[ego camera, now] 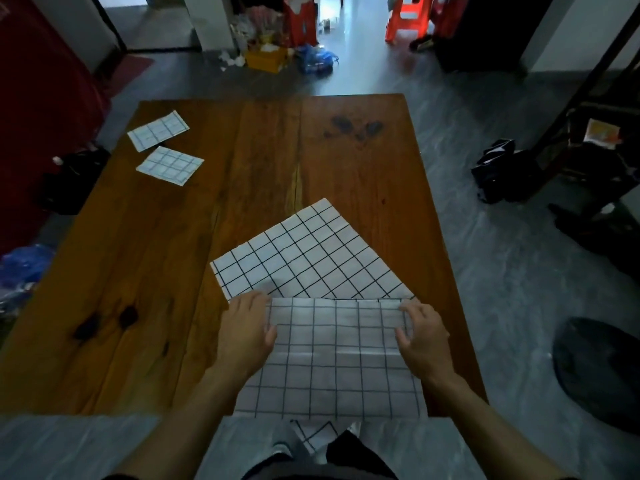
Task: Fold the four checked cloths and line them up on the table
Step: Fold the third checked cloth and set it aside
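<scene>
Two small folded checked cloths lie at the table's far left: one [158,130] further back, the other [169,165] just in front of it. Near the front edge a checked cloth [337,358] is doubled over, with a fold line along its far side. My left hand [246,332] pinches its far left corner and my right hand [420,336] pinches its far right corner. Beneath it another checked cloth [311,252] lies spread flat and turned at an angle. A corner of cloth [317,438] hangs over the table's front edge.
The wooden table [311,150] has dark knots at the back right and front left. On the floor around it are a dark bag [498,174] at right, a dark round object [595,368], a blue bag [24,265] at left, and clutter at the back.
</scene>
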`<state>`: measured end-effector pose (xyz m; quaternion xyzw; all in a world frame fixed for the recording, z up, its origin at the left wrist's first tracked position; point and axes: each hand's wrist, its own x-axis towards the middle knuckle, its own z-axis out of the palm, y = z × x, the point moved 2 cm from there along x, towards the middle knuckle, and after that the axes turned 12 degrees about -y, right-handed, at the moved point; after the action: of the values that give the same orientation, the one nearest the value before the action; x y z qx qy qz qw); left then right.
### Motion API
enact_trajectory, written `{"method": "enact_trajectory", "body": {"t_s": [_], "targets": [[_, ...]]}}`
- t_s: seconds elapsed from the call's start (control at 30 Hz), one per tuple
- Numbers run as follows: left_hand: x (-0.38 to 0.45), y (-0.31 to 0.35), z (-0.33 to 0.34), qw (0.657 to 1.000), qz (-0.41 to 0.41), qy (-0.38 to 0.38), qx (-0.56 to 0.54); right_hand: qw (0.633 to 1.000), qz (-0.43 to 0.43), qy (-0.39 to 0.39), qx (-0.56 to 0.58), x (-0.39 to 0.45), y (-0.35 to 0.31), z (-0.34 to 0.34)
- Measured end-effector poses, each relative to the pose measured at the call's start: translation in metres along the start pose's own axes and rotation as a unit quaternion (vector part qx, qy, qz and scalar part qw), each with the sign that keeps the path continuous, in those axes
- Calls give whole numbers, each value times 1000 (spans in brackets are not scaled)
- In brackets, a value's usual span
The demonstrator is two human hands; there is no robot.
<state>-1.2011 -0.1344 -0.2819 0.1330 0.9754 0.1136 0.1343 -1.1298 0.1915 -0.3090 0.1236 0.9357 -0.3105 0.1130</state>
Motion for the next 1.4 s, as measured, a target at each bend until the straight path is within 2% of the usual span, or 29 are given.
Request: {"method": "enact_trajectory", "body": {"t_s": [0.17,0.3,0.5,0.73,1.0,1.2,1.4], "targets": [[-26,22,19,994,110,-17,21,998,-48,-23,-37,-36,-38,35],[-59,39,39,975,216,-43,41,993,-94,-46,-62,-82,-77,70],[-99,9,55,948,309,-69,44,985,-122,-65,-99,-124,-95,109],[-105,-27,66,942,313,-105,57,988,-89,-58,-112,-136,-97,119],[-105,-23,57,951,289,-97,58,986,-86,-75,-118,-134,-96,121],[-98,-21,44,960,275,-55,15,982,-116,-66,-136,-121,-108,123],[-89,-4,12,957,291,2,-2,968,-207,35,-141,-101,-145,124]]}}
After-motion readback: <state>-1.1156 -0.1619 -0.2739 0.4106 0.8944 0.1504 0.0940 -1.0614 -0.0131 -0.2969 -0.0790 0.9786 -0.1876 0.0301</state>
